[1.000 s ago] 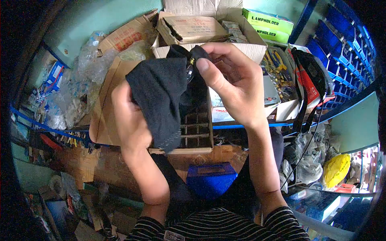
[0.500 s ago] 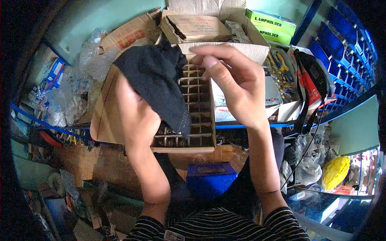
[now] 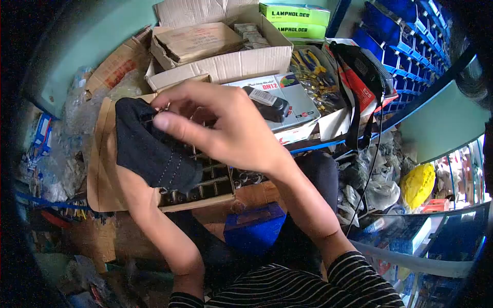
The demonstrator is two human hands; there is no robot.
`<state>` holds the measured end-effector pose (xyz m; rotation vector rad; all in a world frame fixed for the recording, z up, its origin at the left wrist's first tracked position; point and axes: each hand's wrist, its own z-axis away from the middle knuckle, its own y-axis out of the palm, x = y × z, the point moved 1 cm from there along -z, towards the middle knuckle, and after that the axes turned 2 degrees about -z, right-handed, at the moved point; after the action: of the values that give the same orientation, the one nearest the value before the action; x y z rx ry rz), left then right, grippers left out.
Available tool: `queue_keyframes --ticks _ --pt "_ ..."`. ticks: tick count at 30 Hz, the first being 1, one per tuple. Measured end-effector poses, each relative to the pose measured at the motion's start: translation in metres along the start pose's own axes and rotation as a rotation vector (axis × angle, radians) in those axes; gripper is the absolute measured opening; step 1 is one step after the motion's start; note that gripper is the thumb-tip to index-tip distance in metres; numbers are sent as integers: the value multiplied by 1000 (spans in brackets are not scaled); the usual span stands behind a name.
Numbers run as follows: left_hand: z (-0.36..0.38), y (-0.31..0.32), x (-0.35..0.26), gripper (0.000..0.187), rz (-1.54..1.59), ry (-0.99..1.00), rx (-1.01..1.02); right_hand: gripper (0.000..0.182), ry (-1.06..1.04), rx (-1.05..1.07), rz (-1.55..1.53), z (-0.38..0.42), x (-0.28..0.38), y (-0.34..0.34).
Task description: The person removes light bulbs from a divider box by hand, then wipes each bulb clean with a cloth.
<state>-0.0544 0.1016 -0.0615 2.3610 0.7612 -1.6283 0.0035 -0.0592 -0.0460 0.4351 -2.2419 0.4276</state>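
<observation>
A black cloth point(image 3: 149, 149) with a stitched seam drapes over my left hand point(image 3: 134, 187), whose fingers are mostly hidden under it. That hand is closed around the cloth, above the left side of a cardboard box point(image 3: 197, 204) with a grid of dividers. Small items inside some of its cells are hard to make out. My right hand point(image 3: 221, 126) reaches across the box to the upper edge of the cloth. Its thumb and fingers are curled towards each other there, around something small that I cannot identify.
Behind stands an open carton point(image 3: 221, 66) with a smaller box inside. Green lampholder boxes point(image 3: 295, 23) are stacked beyond. To the right are a white box point(image 3: 303, 110) with a black device point(image 3: 269, 105) on it, and a strapped black bag point(image 3: 359, 66). Plastic bags lie at left.
The view has shifted right. My right hand has moved left over the divided box to the cloth, uncovering the white box and black device. My left hand still holds the cloth.
</observation>
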Motion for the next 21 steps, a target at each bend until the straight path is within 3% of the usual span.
queue_keyframes --ticks 2,4,6,11,14,16,18,21 --pt "-7 -9 7 30 -5 -97 -20 21 -108 -41 46 0 -7 5" --pt "-3 -3 11 32 125 -19 -178 22 -192 -71 115 -2 -12 5" --pt "-2 1 9 37 104 56 -193 22 -161 -92 122 -1 -10 2" --pt "1 -1 -9 49 -333 152 3 22 -61 -105 30 1 -10 -2" --pt "1 -44 57 57 -411 45 -90 20 -129 -158 147 1 -18 -4" --pt "-3 -35 56 57 -179 -90 -120 17 -238 -153 157 4 -22 -5" --pt "-28 -56 66 56 -463 -17 34 16 -262 -95 150 3 -28 -7" --pt "-70 -92 137 56 -708 241 -15 17 -208 -81 171 10 -24 -12"
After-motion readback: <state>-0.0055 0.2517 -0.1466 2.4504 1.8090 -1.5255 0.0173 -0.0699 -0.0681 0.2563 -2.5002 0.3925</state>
